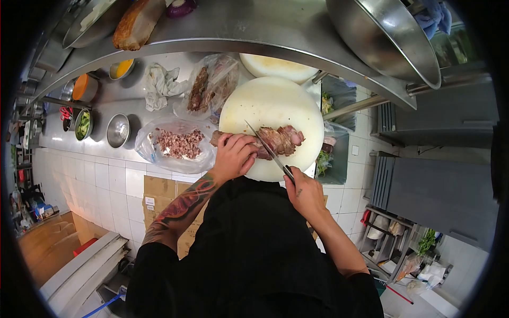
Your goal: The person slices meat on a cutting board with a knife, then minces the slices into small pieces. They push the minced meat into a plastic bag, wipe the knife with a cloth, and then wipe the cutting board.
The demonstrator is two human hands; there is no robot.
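On a round, off-white cutting board on the silvery metal counter, a long pinkish-brown piece of meat lies just below centre, its cut part toward three o'clock and its other end jutting toward nine o'clock past the left hand, whose bent-fingered grip holds it down. At five o'clock, the right hand has its grip wrapped round a slim, black-handled steel knife, its blade across the meat, tip toward eleven. Beside the board at nine o'clock, a clear plastic bag holds small reddish meat bits.
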